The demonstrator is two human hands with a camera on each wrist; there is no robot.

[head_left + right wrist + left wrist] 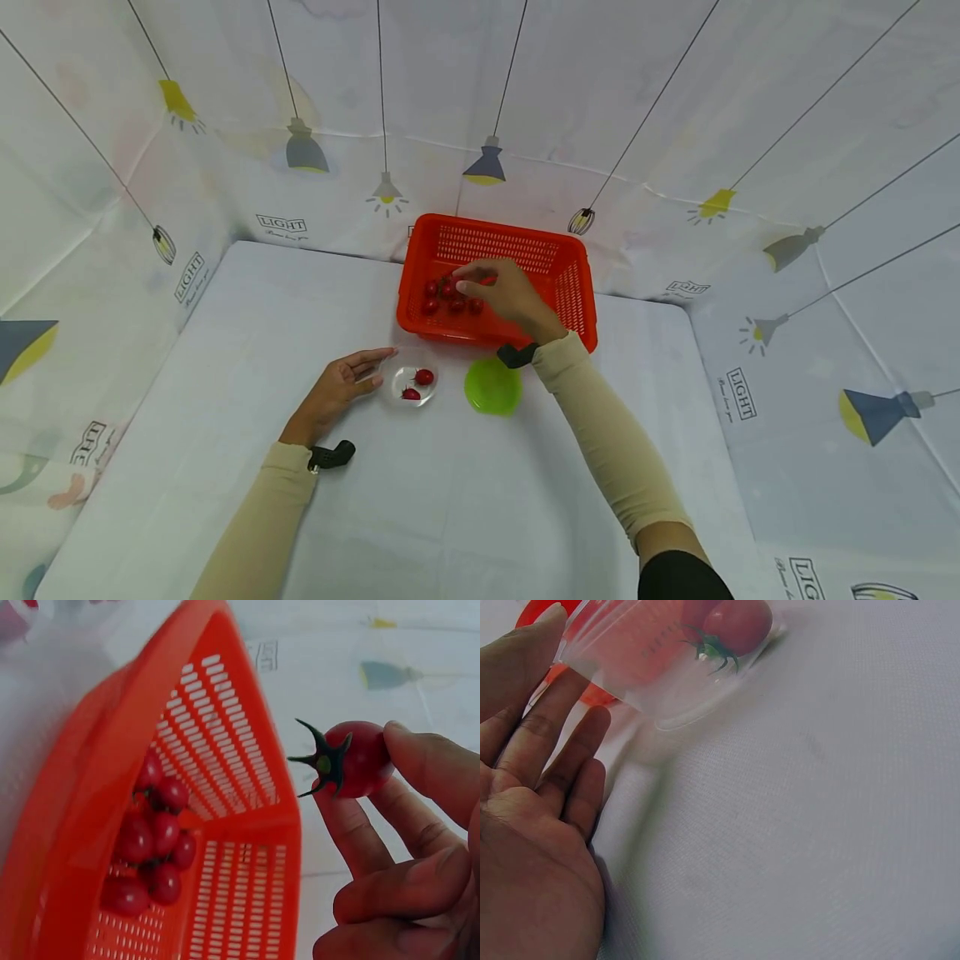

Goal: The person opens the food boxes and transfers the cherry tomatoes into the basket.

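Observation:
My right hand (510,293) is over the left part of a red plastic basket (461,335). Between its thumb and fingers it pinches a cherry tomato (365,759) with a green star-shaped stem. Several more cherry tomatoes (136,838) lie inside the basket. In front of the basket, my left hand (343,390) holds the left side of a clear plastic cup (656,682), thumb at the rim and fingers at the wall. Two tomatoes (423,377) lie in that cup.
A bright green round lid (492,387) lies on the white tabletop (465,483), right of the cup and in front of the basket. Behind the table hangs a white sheet (435,100) printed with lamps.

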